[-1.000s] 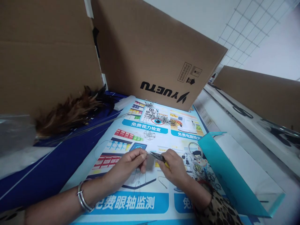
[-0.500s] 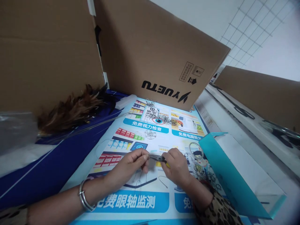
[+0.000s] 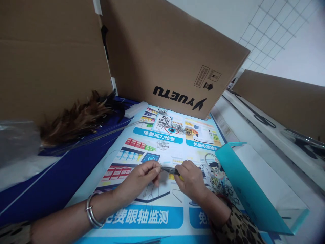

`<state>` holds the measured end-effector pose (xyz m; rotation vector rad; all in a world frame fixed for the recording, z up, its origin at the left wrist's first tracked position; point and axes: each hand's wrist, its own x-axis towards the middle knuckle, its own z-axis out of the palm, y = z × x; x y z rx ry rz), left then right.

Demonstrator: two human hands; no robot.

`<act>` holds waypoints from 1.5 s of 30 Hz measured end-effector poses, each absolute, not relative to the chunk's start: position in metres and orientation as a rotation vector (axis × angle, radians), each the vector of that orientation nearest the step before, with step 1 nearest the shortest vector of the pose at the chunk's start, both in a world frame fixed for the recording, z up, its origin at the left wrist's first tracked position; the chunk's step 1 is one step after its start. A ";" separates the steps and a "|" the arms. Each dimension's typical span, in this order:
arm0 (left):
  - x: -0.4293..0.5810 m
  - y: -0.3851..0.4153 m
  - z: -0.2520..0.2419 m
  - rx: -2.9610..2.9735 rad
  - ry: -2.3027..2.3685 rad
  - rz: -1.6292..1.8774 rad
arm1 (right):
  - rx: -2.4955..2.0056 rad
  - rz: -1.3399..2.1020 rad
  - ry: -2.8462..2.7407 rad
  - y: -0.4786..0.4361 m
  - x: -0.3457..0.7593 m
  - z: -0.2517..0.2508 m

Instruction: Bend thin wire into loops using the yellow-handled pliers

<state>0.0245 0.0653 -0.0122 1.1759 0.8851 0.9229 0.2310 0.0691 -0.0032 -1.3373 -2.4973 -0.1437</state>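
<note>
My right hand [image 3: 190,178] is wrapped round the yellow handles of a pair of needle-nose pliers [image 3: 168,169]. The jaws point left and meet the fingertips of my left hand [image 3: 147,173]. A thin wire [image 3: 160,164], barely visible, is pinched between my left thumb and forefinger at the tips of the pliers. Most of it is hidden by the fingers. Below the hands, bent wire pieces [image 3: 150,196] lie on the printed sheet [image 3: 175,220], and a single hooked wire [image 3: 177,195] rests just right of them.
Tangled wire bundles [image 3: 163,145] lie farther up the sheet. Wire rings [image 3: 224,189] are heaped beside a teal open box [image 3: 250,189] on the right. Brown feathers [image 3: 78,117] and a clear plastic bag [image 3: 19,152] sit at left. A cardboard panel [image 3: 157,51] stands behind.
The pliers tilt slightly differently at my left fingertips. Both hands stay in almost the same place, and the view has shifted a little.
</note>
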 end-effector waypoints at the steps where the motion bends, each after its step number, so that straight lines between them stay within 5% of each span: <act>1: 0.025 0.065 -0.012 1.163 0.880 0.916 | -1.341 -0.125 -2.493 0.069 0.231 -0.003; 11: 0.022 0.073 -0.010 0.645 0.772 1.056 | -1.330 0.312 -2.233 0.075 0.230 -0.017; 29: 0.033 0.063 -0.008 0.469 0.750 1.020 | -1.132 0.190 -2.287 0.069 0.219 -0.017; 45: 0.033 0.055 0.000 0.501 0.777 0.892 | -1.107 0.429 -2.131 0.081 0.232 -0.024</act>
